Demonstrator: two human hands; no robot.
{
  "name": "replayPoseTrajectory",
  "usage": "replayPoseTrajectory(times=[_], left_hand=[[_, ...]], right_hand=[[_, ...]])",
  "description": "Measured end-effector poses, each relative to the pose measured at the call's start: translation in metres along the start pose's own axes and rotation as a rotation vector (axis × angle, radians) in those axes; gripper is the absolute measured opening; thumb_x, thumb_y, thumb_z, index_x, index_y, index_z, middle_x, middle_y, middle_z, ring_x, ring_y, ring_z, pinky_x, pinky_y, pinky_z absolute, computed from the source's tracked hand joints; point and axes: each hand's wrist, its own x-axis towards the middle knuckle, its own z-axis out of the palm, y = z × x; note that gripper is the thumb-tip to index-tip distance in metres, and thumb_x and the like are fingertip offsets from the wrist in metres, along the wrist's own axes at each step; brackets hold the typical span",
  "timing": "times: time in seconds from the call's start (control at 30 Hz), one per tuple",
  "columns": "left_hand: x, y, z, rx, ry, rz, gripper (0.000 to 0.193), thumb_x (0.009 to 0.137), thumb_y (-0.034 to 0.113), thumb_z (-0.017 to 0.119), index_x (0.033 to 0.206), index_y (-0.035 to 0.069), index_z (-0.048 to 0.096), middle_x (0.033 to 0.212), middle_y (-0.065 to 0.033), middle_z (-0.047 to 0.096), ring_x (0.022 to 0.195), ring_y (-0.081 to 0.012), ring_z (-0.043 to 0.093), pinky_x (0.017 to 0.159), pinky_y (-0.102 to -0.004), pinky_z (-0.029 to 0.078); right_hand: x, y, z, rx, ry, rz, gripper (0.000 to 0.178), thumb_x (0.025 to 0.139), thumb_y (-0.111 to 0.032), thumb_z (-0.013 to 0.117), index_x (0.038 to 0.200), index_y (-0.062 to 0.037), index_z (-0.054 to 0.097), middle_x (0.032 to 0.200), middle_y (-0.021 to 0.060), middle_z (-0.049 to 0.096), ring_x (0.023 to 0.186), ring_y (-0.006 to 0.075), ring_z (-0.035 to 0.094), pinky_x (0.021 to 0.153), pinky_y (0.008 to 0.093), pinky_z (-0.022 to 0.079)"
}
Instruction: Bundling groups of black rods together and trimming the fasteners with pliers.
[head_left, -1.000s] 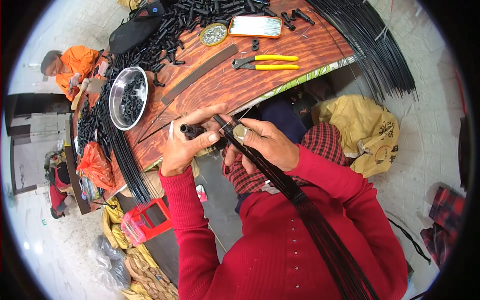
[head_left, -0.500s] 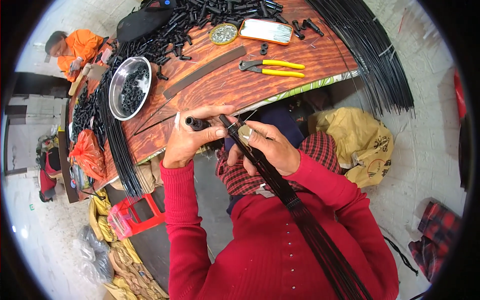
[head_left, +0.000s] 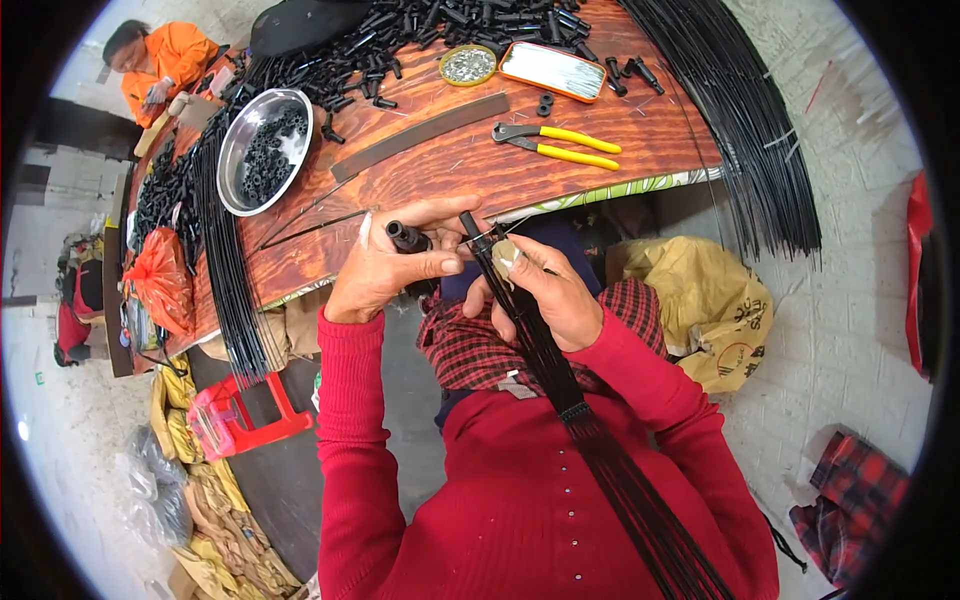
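My left hand (head_left: 370,275) is closed round a black plastic tube (head_left: 408,238), its hollow end facing up by the thumb. Against my red sweater lies a long bundle of thin black umbrella ribs (head_left: 545,355), with my right hand (head_left: 568,308) shut on it near its upper end. A tan cover (head_left: 507,258) wraps the right thumb. Between the two hands, a thin wire (head_left: 484,236) crosses the tops of the ribs. The tube and the rib ends are close together; whether they touch is hard to tell.
On the wooden table (head_left: 420,165) lie yellow-handled pliers (head_left: 565,146), a flat dark bar (head_left: 420,136), a metal bowl (head_left: 229,165) of small black parts, a wire tray (head_left: 552,72) and a round tin (head_left: 468,66). More ribs (head_left: 760,130) hang at the right edge. A person in orange (head_left: 178,55) works far left.
The view has shifted slightly. The rib end beside my left fingers now stands more upright, and the wire between my hands shows more clearly. Both hands keep their holds.
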Motion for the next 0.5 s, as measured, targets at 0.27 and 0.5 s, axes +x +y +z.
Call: replayPoseTrajectory(times=[0.27, 0.5], left_hand=[[0.007, -0.012, 0.003, -0.016, 0.037, 0.027, 0.046, 0.073, 0.004, 0.081, 0.116, 0.0, 0.066, 0.09, -0.0033, 0.068, 0.085, -0.0106, 0.062, 0.08, -0.0248, 0.049], [0.009, -0.02, -0.004, -0.024, -0.02, 0.057, 0.057, 0.075, 0.008, 0.081, 0.127, 0.001, 0.06, 0.097, -0.0033, 0.067, 0.088, -0.0106, 0.061, 0.08, -0.0251, 0.048]], right_hand=[[0.0, -0.001, 0.004, -0.032, -0.002, 0.01, 0.048, 0.101, -0.036, 0.046, 0.133, -0.0003, 0.044, 0.088, 0.0194, 0.066, 0.054, 0.0121, 0.058, 0.051, 0.021, 0.046], [0.0, 0.006, 0.001, 0.021, 0.025, -0.021, 0.049, 0.101, -0.035, 0.047, 0.135, 0.0007, 0.045, 0.086, 0.019, 0.066, 0.053, 0.0123, 0.057, 0.051, 0.0212, 0.045]])
